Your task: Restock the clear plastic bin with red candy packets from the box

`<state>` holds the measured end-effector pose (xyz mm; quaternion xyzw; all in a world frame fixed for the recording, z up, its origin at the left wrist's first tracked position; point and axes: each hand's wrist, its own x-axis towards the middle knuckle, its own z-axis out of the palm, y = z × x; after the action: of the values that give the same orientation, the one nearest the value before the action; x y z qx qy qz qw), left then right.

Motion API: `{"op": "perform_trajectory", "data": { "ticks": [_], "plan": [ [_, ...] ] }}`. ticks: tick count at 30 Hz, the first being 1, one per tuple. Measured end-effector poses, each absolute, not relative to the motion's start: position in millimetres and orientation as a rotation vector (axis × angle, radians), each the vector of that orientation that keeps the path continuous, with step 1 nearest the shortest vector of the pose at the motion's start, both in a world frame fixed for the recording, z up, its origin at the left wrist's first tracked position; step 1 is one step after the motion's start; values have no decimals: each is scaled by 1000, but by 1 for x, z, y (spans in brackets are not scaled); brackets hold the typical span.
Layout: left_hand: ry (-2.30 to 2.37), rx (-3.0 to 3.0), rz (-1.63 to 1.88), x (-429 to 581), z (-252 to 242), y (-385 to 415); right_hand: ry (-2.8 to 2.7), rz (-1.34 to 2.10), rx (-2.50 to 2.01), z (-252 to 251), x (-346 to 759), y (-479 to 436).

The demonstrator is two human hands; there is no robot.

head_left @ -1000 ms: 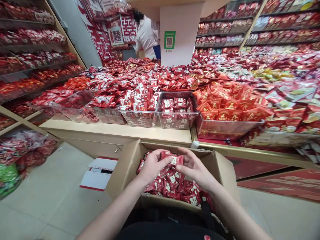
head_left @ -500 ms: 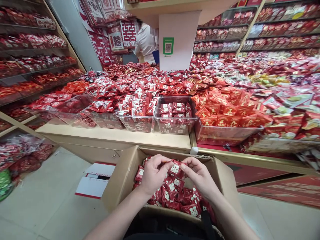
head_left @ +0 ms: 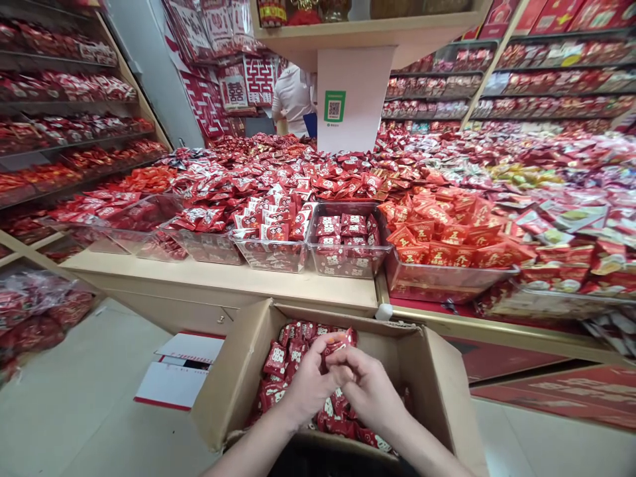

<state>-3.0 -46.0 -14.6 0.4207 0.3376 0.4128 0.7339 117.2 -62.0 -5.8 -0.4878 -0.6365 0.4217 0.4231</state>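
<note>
Over an open cardboard box [head_left: 437, 377], my left hand [head_left: 315, 381] and my right hand [head_left: 368, 384] meet with fingers closed. A red wrapped packet [head_left: 339, 342] shows just beyond the fingertips, and my left hand is closed on it. My right hand's curled fingers touch the same spot; what lies between them is hidden. Many red packets with white characters [head_left: 275, 359] fill the box below, some covered by my hands.
Clear bins stand along the counter [head_left: 238, 273] beyond the box; one holds similar red packets [head_left: 354, 225], another orange-red packets [head_left: 457, 232]. A white carton [head_left: 171, 381] lies on the floor at left. A person in white [head_left: 294, 99] stands at the back.
My hands have come together, the right one moving left across the packet that was held between both. The view has tilted up slightly.
</note>
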Motion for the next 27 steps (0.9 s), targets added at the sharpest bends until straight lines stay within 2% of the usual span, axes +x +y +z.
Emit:
{"op": "perform_trajectory", "data": {
  "ticks": [5,10,16,22,24,27],
  "plan": [
    [715,669,958,-11,2,-37,-1556,987,-1254,8,139,-44],
    [783,722,949,-10,28,-24,-1383,1277,-1184,23,146,-24],
    [884,747,968,-8,26,-14,-1204,1251,-1272,13,143,-21],
    [997,1162,1025,-12,7,-8,-1696,857,-1274,13,149,-24],
    [968,1131,1016,-11,5,-10,-1818,782,-1287,12,147,-26],
    [850,837,1016,-7,3,-16,-1692,823,-1432,5,141,-31]
  ]
}}
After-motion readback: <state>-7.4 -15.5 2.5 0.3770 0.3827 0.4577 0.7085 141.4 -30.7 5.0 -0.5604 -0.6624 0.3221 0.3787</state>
